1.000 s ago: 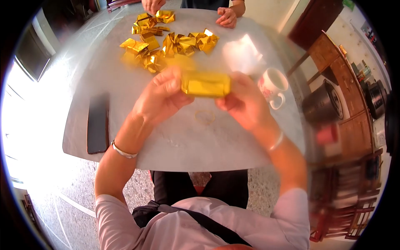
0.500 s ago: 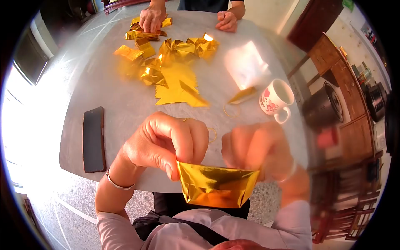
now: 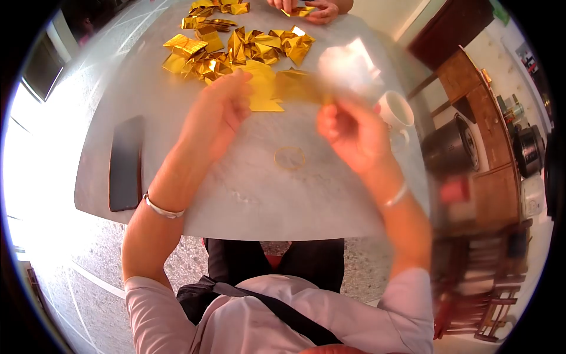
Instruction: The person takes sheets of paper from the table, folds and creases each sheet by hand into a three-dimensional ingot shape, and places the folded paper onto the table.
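Note:
My left hand (image 3: 227, 109) is over the near left side of the gold pile, its fingers curled at the edge of the flat yellow-gold paper sheets (image 3: 265, 101). What those fingertips hold, if anything, is hidden. My right hand (image 3: 354, 133) pinches the right end of a piece of gold paper (image 3: 300, 87), smeared by motion, in the space between both hands. Behind it lie several folded gold paper pieces (image 3: 253, 46), shiny and boat-like. A thin yellow rubber band (image 3: 289, 158) rests on the table in front of my hands.
A phone (image 3: 126, 165) lies at the table's left edge. A white mug (image 3: 395, 110) stands beside my right hand, near a white plastic-looking packet (image 3: 349, 66). Across the grey table (image 3: 236, 203), another person's hands (image 3: 321, 10) hold a small gold piece (image 3: 299, 11).
Both my hands have moved forward from the table's near edge. The folded gold piece has left its place between them. Opposite, the other person's hands have come together around a gold piece.

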Tool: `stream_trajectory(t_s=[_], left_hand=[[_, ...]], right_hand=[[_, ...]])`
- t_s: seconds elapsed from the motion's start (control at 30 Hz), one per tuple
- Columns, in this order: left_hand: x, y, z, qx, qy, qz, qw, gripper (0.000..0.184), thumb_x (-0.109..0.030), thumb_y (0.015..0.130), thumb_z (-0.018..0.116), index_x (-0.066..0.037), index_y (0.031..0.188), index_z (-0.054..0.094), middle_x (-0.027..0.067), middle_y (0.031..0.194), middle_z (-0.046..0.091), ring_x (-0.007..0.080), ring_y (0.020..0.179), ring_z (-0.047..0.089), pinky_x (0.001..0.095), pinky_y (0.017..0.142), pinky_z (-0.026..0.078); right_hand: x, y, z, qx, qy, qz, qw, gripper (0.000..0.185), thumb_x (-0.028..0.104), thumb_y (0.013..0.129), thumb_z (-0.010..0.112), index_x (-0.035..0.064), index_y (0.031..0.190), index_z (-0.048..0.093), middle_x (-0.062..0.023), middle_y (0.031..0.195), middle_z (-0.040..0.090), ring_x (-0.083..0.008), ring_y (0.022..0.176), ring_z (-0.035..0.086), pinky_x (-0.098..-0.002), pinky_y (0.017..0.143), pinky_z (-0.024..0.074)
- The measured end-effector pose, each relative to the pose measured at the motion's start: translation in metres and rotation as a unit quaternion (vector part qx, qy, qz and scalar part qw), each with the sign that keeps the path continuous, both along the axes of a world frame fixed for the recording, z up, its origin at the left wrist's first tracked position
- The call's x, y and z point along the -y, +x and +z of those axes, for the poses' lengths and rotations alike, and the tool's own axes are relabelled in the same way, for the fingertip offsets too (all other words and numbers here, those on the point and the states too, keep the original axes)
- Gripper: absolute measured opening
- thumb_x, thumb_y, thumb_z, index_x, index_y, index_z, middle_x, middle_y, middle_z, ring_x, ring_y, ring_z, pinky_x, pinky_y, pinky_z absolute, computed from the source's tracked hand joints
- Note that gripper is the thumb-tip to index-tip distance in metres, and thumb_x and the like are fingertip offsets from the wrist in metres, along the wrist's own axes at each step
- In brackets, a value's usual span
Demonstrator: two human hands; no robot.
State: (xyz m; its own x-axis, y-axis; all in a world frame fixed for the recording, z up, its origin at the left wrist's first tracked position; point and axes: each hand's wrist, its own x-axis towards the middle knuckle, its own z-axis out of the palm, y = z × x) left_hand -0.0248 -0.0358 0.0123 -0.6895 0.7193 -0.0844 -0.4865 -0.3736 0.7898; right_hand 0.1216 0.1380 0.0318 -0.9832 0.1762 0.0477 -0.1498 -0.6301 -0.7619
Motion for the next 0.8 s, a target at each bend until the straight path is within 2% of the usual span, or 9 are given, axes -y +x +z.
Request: stream_trajectory(t_s=[0.13,0.23,0.37,0.43,0.53,0.63,0.73,0.8], left_hand=[[0.001,-0.006,-0.007,-0.056,-0.013,-0.009,0.998,0.022,-0.027,0.091,0.050,-0.005,0.093,0.055,-0.0014,0.078,0.053,0.0065,0.066,0.046,0.0199,0.061,0.040],[0.000,0.001,-0.004,-0.051,-0.005,-0.079,0.996,0.023,-0.028,0.091,0.051,-0.006,0.093,0.056,-0.0015,0.078,0.053,0.0061,0.066,0.045,0.0203,0.061,0.040],[-0.002,0.005,-0.004,-0.053,0.016,-0.083,0.995,0.023,-0.028,0.091,0.051,-0.006,0.094,0.057,-0.0013,0.079,0.054,0.0059,0.065,0.045,0.0201,0.062,0.039],[-0.003,0.008,0.001,-0.095,-0.012,-0.047,0.994,0.023,-0.027,0.091,0.052,-0.006,0.095,0.058,-0.0012,0.081,0.055,0.0054,0.065,0.044,0.0194,0.062,0.038],[-0.003,0.014,0.009,-0.298,-0.103,-0.006,0.949,0.022,-0.024,0.090,0.053,-0.004,0.099,0.058,-0.0011,0.085,0.056,0.0039,0.067,0.044,0.0181,0.061,0.038],[-0.002,0.024,0.015,-0.379,-0.130,-0.077,0.913,0.021,-0.020,0.088,0.055,-0.003,0.101,0.059,-0.0012,0.087,0.057,0.0029,0.067,0.043,0.0166,0.060,0.037],[-0.004,0.033,0.018,-0.348,-0.167,-0.146,0.911,0.020,-0.017,0.086,0.058,-0.003,0.101,0.058,-0.0028,0.083,0.055,0.0024,0.067,0.043,0.0156,0.058,0.036],[-0.003,0.034,0.017,-0.321,-0.153,-0.170,0.919,0.019,-0.016,0.085,0.059,-0.004,0.100,0.058,-0.0038,0.081,0.054,0.0024,0.066,0.042,0.0153,0.057,0.035]], right_hand=[[-0.001,-0.002,-0.002,0.016,-0.007,-0.012,1.000,0.013,0.016,0.089,0.051,0.0037,0.085,0.054,-0.0059,0.072,0.060,-0.0127,0.062,0.054,-0.0242,0.054,0.0417],[0.003,-0.002,-0.003,0.018,-0.003,-0.007,1.000,0.013,0.015,0.089,0.051,0.0039,0.084,0.054,-0.0057,0.072,0.060,-0.0127,0.061,0.054,-0.0241,0.054,0.0416],[0.004,-0.001,-0.002,0.003,0.034,0.004,0.999,0.013,0.016,0.089,0.052,0.0040,0.083,0.055,-0.0047,0.070,0.058,-0.0125,0.060,0.052,-0.0238,0.054,0.0409],[0.006,0.002,0.006,0.009,0.115,-0.014,0.993,0.015,0.018,0.088,0.054,0.0041,0.082,0.055,-0.0032,0.069,0.057,-0.0111,0.059,0.051,-0.0231,0.053,0.0402],[0.012,0.007,0.021,0.068,0.240,-0.031,0.968,0.018,0.022,0.086,0.057,0.0047,0.079,0.056,-0.0005,0.065,0.053,-0.0084,0.056,0.048,-0.0211,0.051,0.0380],[0.012,0.008,0.023,0.111,0.333,0.001,0.936,0.023,0.027,0.084,0.061,0.0060,0.075,0.057,0.0020,0.062,0.050,-0.0055,0.052,0.044,-0.0186,0.048,0.0344],[0.015,0.007,0.022,0.122,0.358,0.017,0.925,0.026,0.031,0.083,0.063,0.0070,0.072,0.058,0.0036,0.059,0.049,-0.0036,0.050,0.040,-0.0167,0.045,0.0305],[0.019,0.006,0.023,0.127,0.351,0.012,0.928,0.027,0.032,0.083,0.063,0.0072,0.072,0.059,0.0040,0.059,0.049,-0.0029,0.049,0.039,-0.0161,0.044,0.0286]])
